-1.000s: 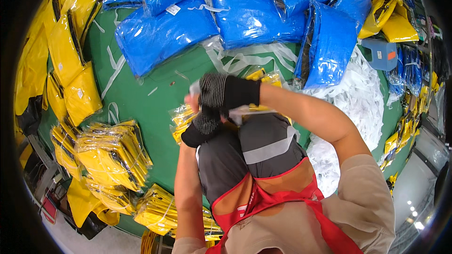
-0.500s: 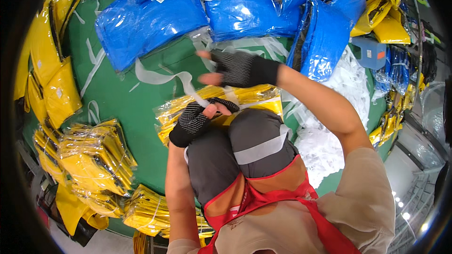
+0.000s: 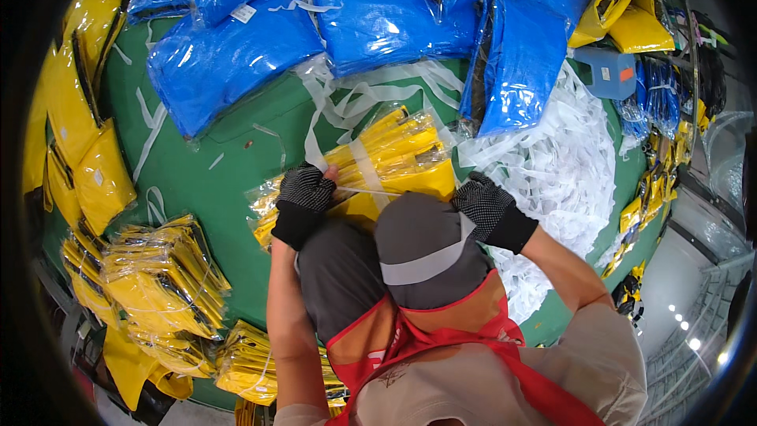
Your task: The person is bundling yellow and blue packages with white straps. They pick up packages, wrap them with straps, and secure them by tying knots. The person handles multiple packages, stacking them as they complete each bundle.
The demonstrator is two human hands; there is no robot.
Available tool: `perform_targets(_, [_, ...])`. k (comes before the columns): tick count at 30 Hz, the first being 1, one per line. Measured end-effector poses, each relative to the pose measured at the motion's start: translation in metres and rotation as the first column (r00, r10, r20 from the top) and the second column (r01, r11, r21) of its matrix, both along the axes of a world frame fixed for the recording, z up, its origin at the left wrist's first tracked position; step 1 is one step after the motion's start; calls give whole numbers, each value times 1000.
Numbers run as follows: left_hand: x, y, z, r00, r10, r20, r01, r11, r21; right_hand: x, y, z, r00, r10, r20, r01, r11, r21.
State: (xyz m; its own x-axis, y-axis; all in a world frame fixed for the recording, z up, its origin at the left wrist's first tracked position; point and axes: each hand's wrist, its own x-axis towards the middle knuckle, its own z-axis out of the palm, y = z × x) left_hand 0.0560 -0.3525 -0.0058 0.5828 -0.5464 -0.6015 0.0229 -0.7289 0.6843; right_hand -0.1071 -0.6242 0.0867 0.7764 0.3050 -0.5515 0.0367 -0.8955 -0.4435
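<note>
Left of bundle (image 3: 402,142), open green sfc (image 3: 209,197); L hand (image 3: 306,189) holds strip (image 3: 311,143) by edge.

So the left hand (image 3: 306,196), in a black dotted glove with the thumb bare, is on the near left side of a yellow bagged bundle (image 3: 406,150) just past the knees (image 3: 414,229). A white band (image 3: 365,166) crosses the bundle. The right hand (image 3: 490,207), gloved too, is by its right end; can't tell if it's gripping anything. Big heap of white strips (image 3: 572,166) to the right, shiny blue packages (image 3: 382,16) up top, yellow stacks (image 3: 162,276) at lower left, all on a green surface (image 3: 236,189).
</note>
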Motion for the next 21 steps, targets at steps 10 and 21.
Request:
perform_targets(10, [0, 4, -5, 968, 238, 78, -243, 967, 70, 148, 12, -77, 989, -137, -53, 144, 829, 541])
perform_targets(21, [2, 2, -33, 983, 83, 164, -36, 962, -271, 141, 56, -125, 999, 20, -34, -7, 945, 328])
